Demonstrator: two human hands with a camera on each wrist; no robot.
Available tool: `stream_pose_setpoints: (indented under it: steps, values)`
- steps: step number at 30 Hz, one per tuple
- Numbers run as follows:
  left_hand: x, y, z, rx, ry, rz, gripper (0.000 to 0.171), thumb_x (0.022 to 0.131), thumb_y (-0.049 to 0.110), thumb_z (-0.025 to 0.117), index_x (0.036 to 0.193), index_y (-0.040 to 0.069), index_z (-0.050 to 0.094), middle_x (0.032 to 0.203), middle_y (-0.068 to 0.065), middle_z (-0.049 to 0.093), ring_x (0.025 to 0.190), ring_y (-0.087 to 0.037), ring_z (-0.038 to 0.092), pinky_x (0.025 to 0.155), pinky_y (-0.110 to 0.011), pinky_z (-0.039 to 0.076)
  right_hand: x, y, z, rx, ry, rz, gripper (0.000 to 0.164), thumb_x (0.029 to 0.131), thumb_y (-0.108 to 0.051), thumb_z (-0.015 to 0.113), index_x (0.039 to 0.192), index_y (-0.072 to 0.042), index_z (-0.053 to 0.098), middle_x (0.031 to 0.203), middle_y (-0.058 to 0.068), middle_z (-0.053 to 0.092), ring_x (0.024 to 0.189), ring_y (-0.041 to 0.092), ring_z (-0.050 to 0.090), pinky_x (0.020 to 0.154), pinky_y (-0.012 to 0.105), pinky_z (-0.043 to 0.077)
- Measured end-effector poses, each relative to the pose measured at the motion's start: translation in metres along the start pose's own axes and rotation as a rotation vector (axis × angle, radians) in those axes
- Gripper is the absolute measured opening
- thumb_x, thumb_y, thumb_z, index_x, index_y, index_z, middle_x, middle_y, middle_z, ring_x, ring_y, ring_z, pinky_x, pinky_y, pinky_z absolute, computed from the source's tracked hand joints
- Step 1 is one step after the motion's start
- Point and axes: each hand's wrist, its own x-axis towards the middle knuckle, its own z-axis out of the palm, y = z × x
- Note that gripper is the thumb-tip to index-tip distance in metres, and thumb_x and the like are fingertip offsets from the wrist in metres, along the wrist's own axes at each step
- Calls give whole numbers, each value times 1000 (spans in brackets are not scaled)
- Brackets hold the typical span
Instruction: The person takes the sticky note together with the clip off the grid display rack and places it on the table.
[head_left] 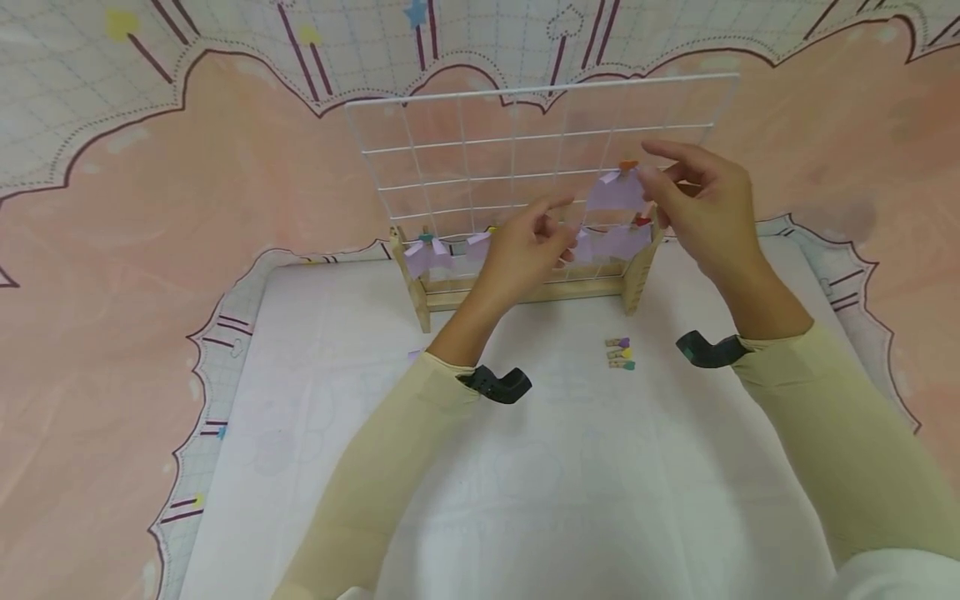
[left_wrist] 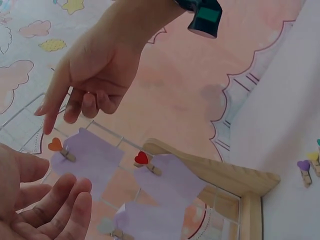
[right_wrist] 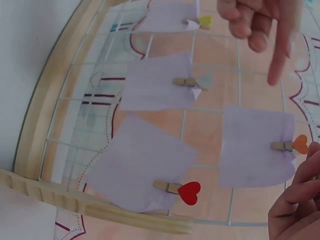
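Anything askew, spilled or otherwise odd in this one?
The lilac sheet under the red heart clip looks crooked: its edges slant across the wire grid, while the orange-clipped sheet hangs nearly square. Nothing looks spilled.

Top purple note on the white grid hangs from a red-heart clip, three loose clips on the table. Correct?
Not quite: the clip colour is off. The top purple note on the white grid hangs from an orange-heart clip, plain in the right wrist view. Three loose clips on the table is right.
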Motion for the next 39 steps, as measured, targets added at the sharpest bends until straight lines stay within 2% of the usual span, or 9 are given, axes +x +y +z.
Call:
stream_pose_setpoints:
  steps: [5,10,14,20,25,29,36,39]
  values:
    - [11,8,6,-10,13,-25,50,102,14,63,150,12,50,98,-17,73,81,-28,73,71,-26,61,6,-2,4,-53,5,-2,40,96,-25,72,135,-17,68,86,-3,64,63,17,58,59,17,52]
    - [20,10,13,-27,29,-62,50,102,16,64,150,13,51,97,-15,75,75,-20,72,69,-24,61,11,-1,6,-127,25,-23,41,95,-28,74,134,-18,69,81,-6,64,59,17,57,55,16,50]
    - [26,9,19,-21,49,-68,41,102,17,63,142,11,57,94,-15,74,70,-16,72,66,-24,61,14,0,9,-207,31,-46,41,95,-32,74,133,-20,69,77,-9,63,58,14,55,53,15,48]
    - [34,7,25,32,74,-40,28,103,17,62,129,6,60,94,-18,75,67,-17,71,62,-24,59,15,2,13,-364,39,-99,41,96,-41,70,134,-27,69,78,-9,61,63,9,57,54,14,47]
    - [39,8,29,57,86,-22,22,103,15,61,122,4,61,91,-13,75,67,-13,71,62,-21,59,16,2,16,-448,44,-149,40,99,-39,66,135,-22,68,80,-2,62,62,8,55,53,13,45]
    - [41,9,33,43,81,-24,20,104,15,60,120,3,62,91,-13,75,68,-12,73,64,-20,59,17,3,19,-464,60,-178,36,100,-35,65,130,-17,71,77,2,63,56,6,53,52,14,44]
    - [43,7,36,73,109,-5,14,104,13,59,111,1,63,85,-12,73,69,-13,74,63,-18,59,20,5,21,-419,129,-195,23,98,-27,70,116,-15,78,70,-9,58,57,8,50,51,15,41]
    - [43,5,37,79,109,5,12,104,13,59,108,2,63,84,-12,72,69,-14,74,63,-18,59,22,5,22,-389,165,-178,19,96,-27,73,110,-15,81,72,-9,60,60,10,48,53,17,40]
